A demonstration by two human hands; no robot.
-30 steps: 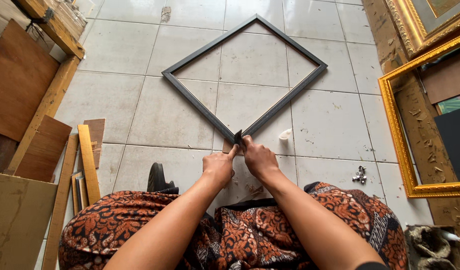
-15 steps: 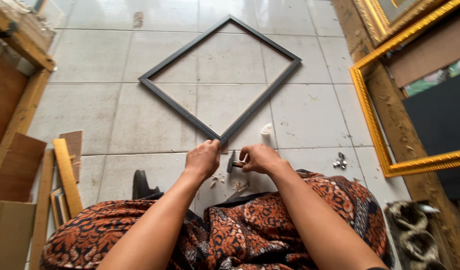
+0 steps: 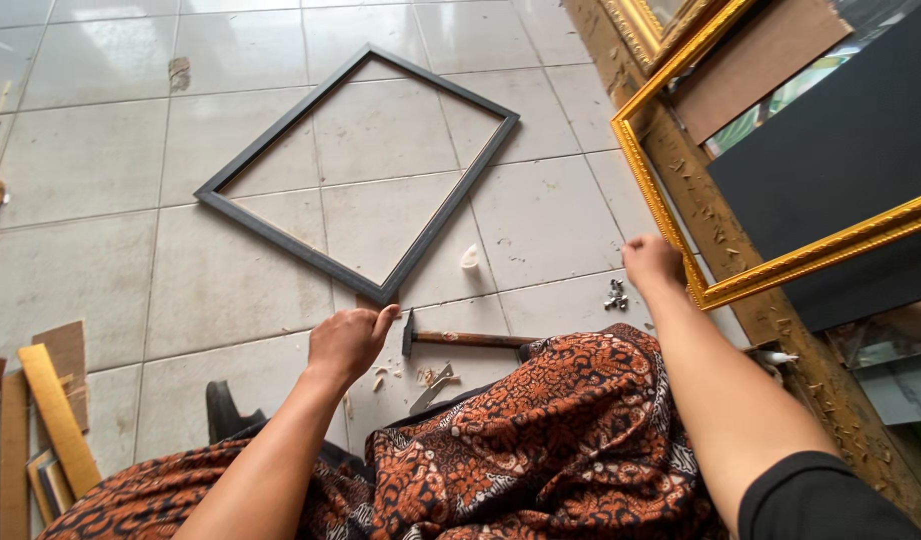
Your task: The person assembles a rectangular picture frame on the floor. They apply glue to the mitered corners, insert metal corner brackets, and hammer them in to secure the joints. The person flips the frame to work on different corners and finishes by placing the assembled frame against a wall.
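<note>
Fingers of my left hand (image 3: pixel 348 340) curl loosely, holding nothing, just below the near corner of the dark frame (image 3: pixel 365 160). Between my hands the hammer (image 3: pixel 460 339) lies on the tile. My right hand (image 3: pixel 651 262) hovers empty beside the gold frame (image 3: pixel 670 225), just above small metal fittings (image 3: pixel 615 294).

Framing workshop: dark frame (image 3: pixel 355 175) on tiled floor (image 3: pixel 100 170), gilt frames (image 3: pixel 780 265) leaning, hammer (image 3: pixel 460 340), wood offcuts (image 3: pixel 50 420), shavings.

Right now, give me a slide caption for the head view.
Seated person's left hand touches dark frame corner; right hand reaches near small fasteners.
</note>
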